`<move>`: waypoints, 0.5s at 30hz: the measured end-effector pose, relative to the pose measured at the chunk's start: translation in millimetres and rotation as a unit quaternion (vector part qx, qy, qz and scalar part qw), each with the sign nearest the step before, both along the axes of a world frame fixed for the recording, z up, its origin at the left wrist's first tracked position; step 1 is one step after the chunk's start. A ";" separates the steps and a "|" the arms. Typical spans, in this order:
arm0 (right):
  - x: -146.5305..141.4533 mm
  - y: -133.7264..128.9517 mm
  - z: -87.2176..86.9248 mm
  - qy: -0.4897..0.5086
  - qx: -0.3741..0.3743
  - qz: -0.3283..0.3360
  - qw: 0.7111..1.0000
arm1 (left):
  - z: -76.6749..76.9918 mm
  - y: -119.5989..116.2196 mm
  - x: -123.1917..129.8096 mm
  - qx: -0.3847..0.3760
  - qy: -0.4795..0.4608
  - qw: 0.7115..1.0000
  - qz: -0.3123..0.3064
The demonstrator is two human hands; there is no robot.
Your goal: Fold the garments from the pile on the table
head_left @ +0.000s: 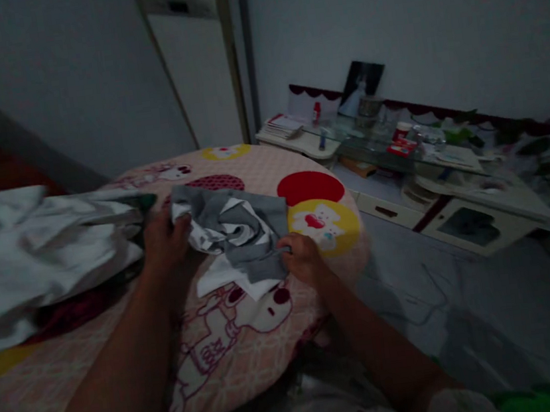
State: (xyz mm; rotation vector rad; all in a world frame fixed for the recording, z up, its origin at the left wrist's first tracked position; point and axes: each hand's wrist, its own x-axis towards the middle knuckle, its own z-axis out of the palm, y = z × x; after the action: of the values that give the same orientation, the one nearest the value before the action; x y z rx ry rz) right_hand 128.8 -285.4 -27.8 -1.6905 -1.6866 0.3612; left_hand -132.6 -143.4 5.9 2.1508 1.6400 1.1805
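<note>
A crumpled grey-and-white cloth lies on the round table, its folds twisted in the middle; the frame does not show what kind of garment or cloth it is. At its left edge, my left hand is closed on the fabric, with the fingers partly hidden. My right hand pinches the cloth's lower right edge between thumb and fingers. Just left of my left hand is a large heap of white fabric, partly out of view.
A pink patterned cover with cartoon figures spreads over the table. Beyond it on the right stands a low cabinet holding papers, small boxes and a picture. Leafy plants are at the far right. A tall white appliance or door panel stands behind.
</note>
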 end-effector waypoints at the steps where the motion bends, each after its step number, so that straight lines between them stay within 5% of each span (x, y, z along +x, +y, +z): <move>1: 4.7 2.9 -0.7 0.045 0.011 0.009 0.999 | 0.4 2.1 -3.1 0.008 -0.022 1.000 0.010; 4: 21.3 11.3 3.4 0.201 0.066 0.015 0.977 | 3.3 3.8 -9.3 0.035 -0.105 0.993 0.051; 7: 37.5 15.0 17.9 0.374 0.071 -0.019 0.924 | 8.5 -1.1 -12.0 0.020 -0.187 0.981 0.037; 11: 56.4 9.7 43.9 0.492 0.056 -0.003 0.869 | 18.9 -13.5 -9.0 -0.145 -0.321 0.929 -0.111; 15: 78.9 7.1 64.1 0.493 0.065 0.033 0.867 | 32.4 -25.0 -5.4 -0.277 -0.406 0.842 -0.220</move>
State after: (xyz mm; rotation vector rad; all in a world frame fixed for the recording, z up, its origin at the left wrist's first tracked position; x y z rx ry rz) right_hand 207.7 -278.3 36.3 -1.0231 -0.9509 0.9320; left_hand -138.0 -168.4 38.3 1.2665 0.8780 1.0595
